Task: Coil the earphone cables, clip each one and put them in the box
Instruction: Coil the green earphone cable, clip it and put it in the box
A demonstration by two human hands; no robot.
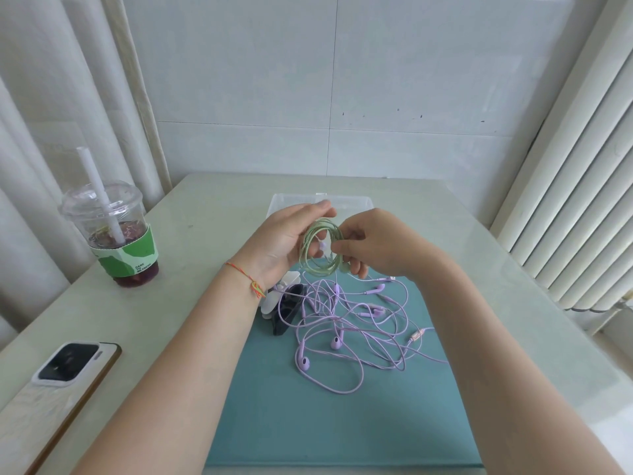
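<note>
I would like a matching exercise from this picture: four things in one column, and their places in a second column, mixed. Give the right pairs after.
Things:
1. green cable
2. purple cables
3. phone
4. cup

Places:
A. loose on the teal mat
B. near left of the table, face down
C. held in a coil between the left hand and right hand
D. far left of the table, with a straw

Pairs: 1-C, 2-A, 3-B, 4-D

Home-like room: pale curtains (68,97) left, radiator (582,200) right, iced drink (116,231), phone (73,365) on table (205,207).
</note>
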